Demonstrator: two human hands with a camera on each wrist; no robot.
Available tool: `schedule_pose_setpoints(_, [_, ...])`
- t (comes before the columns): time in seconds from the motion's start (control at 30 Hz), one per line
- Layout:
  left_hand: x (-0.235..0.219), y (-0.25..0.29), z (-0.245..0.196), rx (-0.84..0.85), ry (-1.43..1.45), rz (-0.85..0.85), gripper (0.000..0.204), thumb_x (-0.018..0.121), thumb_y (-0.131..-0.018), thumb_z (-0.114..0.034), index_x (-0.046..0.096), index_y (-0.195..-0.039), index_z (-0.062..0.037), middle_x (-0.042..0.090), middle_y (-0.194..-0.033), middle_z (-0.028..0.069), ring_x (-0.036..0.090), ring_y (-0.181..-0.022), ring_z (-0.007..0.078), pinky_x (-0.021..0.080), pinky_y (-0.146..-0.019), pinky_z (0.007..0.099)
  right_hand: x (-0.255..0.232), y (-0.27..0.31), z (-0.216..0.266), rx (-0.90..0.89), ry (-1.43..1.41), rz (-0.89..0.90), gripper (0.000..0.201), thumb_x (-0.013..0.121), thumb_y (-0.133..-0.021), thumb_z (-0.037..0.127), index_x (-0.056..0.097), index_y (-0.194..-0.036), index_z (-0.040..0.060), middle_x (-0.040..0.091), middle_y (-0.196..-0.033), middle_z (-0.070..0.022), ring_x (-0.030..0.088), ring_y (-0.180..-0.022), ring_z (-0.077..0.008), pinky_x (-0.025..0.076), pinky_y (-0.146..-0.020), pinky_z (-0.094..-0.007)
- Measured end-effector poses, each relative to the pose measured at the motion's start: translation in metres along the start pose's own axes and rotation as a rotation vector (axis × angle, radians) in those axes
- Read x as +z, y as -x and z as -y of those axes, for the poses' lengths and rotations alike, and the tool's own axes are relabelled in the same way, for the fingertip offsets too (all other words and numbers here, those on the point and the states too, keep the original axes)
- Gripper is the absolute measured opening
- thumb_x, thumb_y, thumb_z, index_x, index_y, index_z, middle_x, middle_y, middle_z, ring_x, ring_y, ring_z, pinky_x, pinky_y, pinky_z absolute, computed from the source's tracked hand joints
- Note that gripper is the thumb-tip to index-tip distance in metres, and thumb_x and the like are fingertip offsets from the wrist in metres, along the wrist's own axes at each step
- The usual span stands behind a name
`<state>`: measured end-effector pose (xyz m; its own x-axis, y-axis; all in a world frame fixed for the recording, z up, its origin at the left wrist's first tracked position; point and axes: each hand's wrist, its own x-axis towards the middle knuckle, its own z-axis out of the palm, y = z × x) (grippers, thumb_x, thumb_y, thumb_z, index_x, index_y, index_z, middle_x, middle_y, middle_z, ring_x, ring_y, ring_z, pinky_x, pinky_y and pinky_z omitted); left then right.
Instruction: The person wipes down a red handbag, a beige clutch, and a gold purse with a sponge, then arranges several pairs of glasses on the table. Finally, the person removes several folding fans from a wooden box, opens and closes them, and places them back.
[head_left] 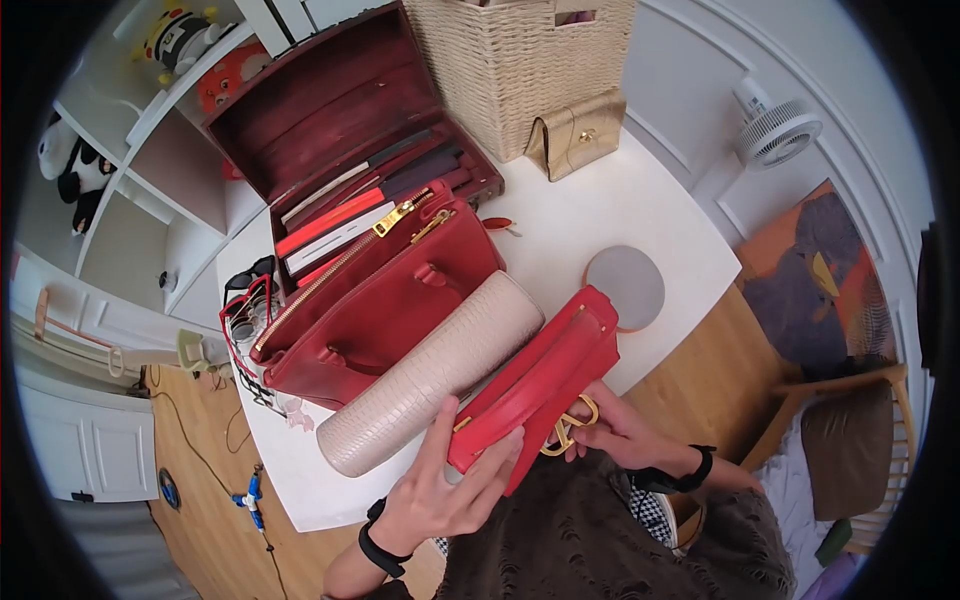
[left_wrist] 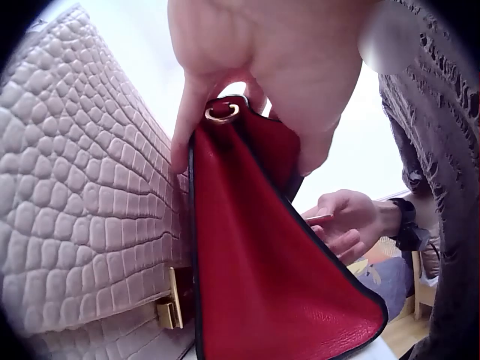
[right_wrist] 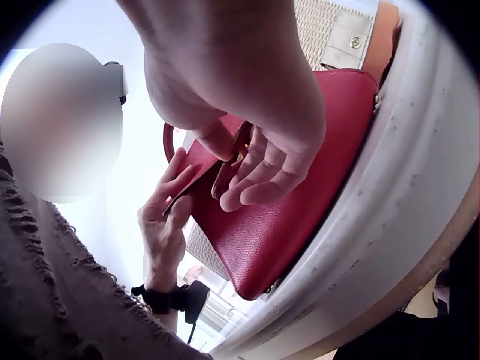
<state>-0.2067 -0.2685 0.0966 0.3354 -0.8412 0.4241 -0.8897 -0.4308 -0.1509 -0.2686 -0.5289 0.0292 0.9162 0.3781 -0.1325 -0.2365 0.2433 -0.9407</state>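
A small red flap handbag (head_left: 545, 370) with dark edging stands close before me at the table's front. My left hand (head_left: 465, 485) straddles its near end, fingers on one side and thumb on the other, as the left wrist view (left_wrist: 270, 67) also shows from above. On the bag's front is a large gold buckle (head_left: 563, 433). My right hand (head_left: 622, 430) pinches the flap edge by this buckle between thumb and fingers, and the flap is lifted away from the body in the right wrist view. The bag's inside is hidden.
Right behind it lies a cream crocodile-textured bag (head_left: 430, 375) with a rounded top. Farther back are a larger red handbag (head_left: 400, 310), an open maroon chest (head_left: 330, 100) of books, a wicker basket (head_left: 470, 80), a gold clutch (head_left: 580, 135), sunglasses (head_left: 245, 320) and a grey disc (head_left: 625, 285).
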Motion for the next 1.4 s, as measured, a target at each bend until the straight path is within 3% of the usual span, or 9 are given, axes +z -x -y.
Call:
schedule_pose_setpoints(0.57, [-0.009, 0.004, -0.008, -0.23, 0.249, -0.178, 0.016, 0.069, -0.076, -0.021, 0.065, -0.088, -0.0114, 0.069, -0.118, 0.0006, 0.067, -0.101, 0.0393, 0.062, -0.07, 0.0359, -0.007, -0.006, -0.014, -0.037, -0.087, 0.056, 0.06, 0.057, -0.092, -0.006, 0.028, -0.143, 0.0038, 0.044, -0.141, -0.0134, 0.052, -0.123, -0.0237, 0.039, -0.102, -0.0358])
schedule_pose_setpoints(0.63, [-0.024, 0.01, -0.006, -0.354, 0.698, -0.288, 0.026, 0.07, -0.082, -0.029, 0.061, -0.088, -0.0056, 0.071, -0.111, 0.0097, 0.07, -0.093, 0.0307, 0.061, -0.071, 0.0341, -0.008, -0.012, -0.018, -0.097, 0.189, 0.064, 0.061, 0.059, -0.091, -0.004, 0.028, -0.143, 0.0035, 0.044, -0.14, -0.0144, 0.053, -0.122, -0.0248, 0.04, -0.101, -0.0361])
schedule_pose_setpoints(0.73, [-0.032, -0.014, -0.016, -0.302, 0.305, -0.289, 0.034, 0.071, -0.081, -0.037, 0.059, -0.081, -0.0045, 0.072, -0.107, 0.0092, 0.069, -0.074, 0.027, 0.06, -0.064, 0.03, -0.016, -0.019, -0.021, -0.177, 0.619, 0.081, 0.064, 0.063, -0.089, -0.001, 0.028, -0.143, 0.0031, 0.045, -0.139, -0.0161, 0.054, -0.12, -0.0264, 0.042, -0.099, -0.0367])
schedule_pose_setpoints(0.83, [-0.024, -0.007, -0.01, -0.523, 0.587, -0.346, 0.03, 0.07, -0.085, -0.025, 0.055, -0.091, 0.0, 0.071, -0.109, 0.0128, 0.072, -0.075, 0.0282, 0.059, -0.064, 0.0315, -0.023, -0.007, -0.021, -0.234, 1.051, 0.059, 0.067, 0.067, -0.088, 0.002, 0.029, -0.142, 0.0027, 0.045, -0.137, -0.0177, 0.055, -0.118, -0.028, 0.043, -0.097, -0.0372])
schedule_pose_setpoints(0.87, [-0.025, -0.009, -0.006, -0.558, 0.627, -0.398, 0.025, 0.064, -0.091, -0.021, 0.054, -0.093, 0.0015, 0.072, -0.107, 0.0143, 0.071, -0.07, 0.0263, 0.058, -0.064, 0.0308, 0.002, -0.007, 0.012, 0.013, 0.77, -0.178, 0.065, 0.075, -0.082, 0.01, 0.04, -0.137, 0.0015, 0.047, -0.132, -0.0196, 0.057, -0.11, -0.031, 0.045, -0.093, -0.0389])
schedule_pose_setpoints(0.97, [-0.025, -0.01, -0.004, -0.621, 0.643, -0.413, 0.02, 0.06, -0.095, -0.017, 0.054, -0.092, 0.002, 0.073, -0.103, 0.014, 0.07, -0.065, 0.0244, 0.057, -0.063, 0.0293, 0.022, -0.009, 0.045, -0.102, 0.798, -0.378, 0.061, 0.079, -0.076, 0.011, 0.051, -0.13, 0.0057, 0.049, -0.127, -0.0152, 0.055, -0.105, -0.0321, 0.045, -0.09, -0.0424])
schedule_pose_setpoints(1.03, [-0.026, -0.012, -0.003, -0.647, 0.625, -0.427, 0.02, 0.057, -0.097, -0.016, 0.052, -0.094, 0.0031, 0.074, -0.1, 0.0135, 0.07, -0.064, 0.0231, 0.056, -0.061, 0.0282, 0.027, -0.012, 0.059, -0.457, 1.532, -0.278, 0.057, 0.077, -0.071, 0.01, 0.059, -0.126, 0.0141, 0.05, -0.121, -0.0117, 0.05, -0.104, -0.0336, 0.042, -0.09, -0.0454])
schedule_pose_setpoints(1.2, [-0.022, -0.01, -0.004, -0.637, 0.575, -0.479, 0.023, 0.051, -0.101, -0.017, 0.046, -0.102, 0.005, 0.073, -0.098, 0.0158, 0.072, -0.068, 0.0232, 0.056, -0.06, 0.0283, 0.021, -0.012, 0.058, -0.462, 1.708, -0.102, 0.053, 0.065, -0.073, 0.009, 0.059, -0.124, 0.0245, 0.05, -0.117, -0.0076, 0.044, -0.105, -0.0321, 0.038, -0.095, -0.0484])
schedule_pose_setpoints(1.4, [-0.012, -0.005, -0.002, -0.643, 0.668, -0.666, 0.022, 0.056, -0.096, -0.007, 0.049, -0.116, -0.0024, 0.072, -0.101, 0.0172, 0.072, -0.069, 0.0234, 0.054, -0.056, 0.0266, 0.01, -0.006, 0.031, -0.678, 1.724, -0.24, 0.031, 0.063, -0.074, 0.012, 0.058, -0.104, 0.0215, 0.053, -0.116, -0.0043, 0.041, -0.116, -0.0332, 0.036, -0.099, -0.0494])
